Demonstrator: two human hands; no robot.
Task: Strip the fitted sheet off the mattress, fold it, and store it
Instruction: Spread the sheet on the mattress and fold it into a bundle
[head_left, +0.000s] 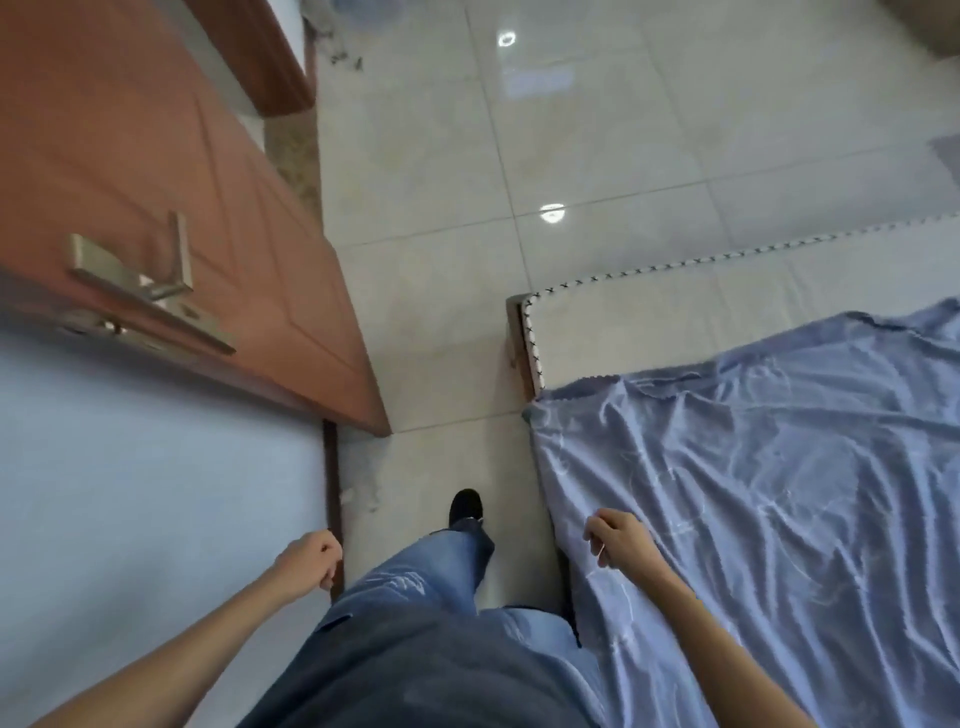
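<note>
A wrinkled light-blue fitted sheet (753, 493) covers most of the mattress (649, 322) on the right. Its far corner is pulled back, so a bare white strip of mattress with stitched edging shows. My right hand (618, 535) hovers over the sheet's near left edge, fingers curled, with nothing clearly gripped. My left hand (309, 561) hangs loosely curled beside my body, close to the white wall, and holds nothing.
An open brown wooden door (182, 218) with a metal handle (150, 291) stands on the left. White wall (130, 493) lies below it. Glossy tiled floor (467, 208) runs between door and bed. My jeans leg and a black shoe (465, 506) fill the narrow aisle.
</note>
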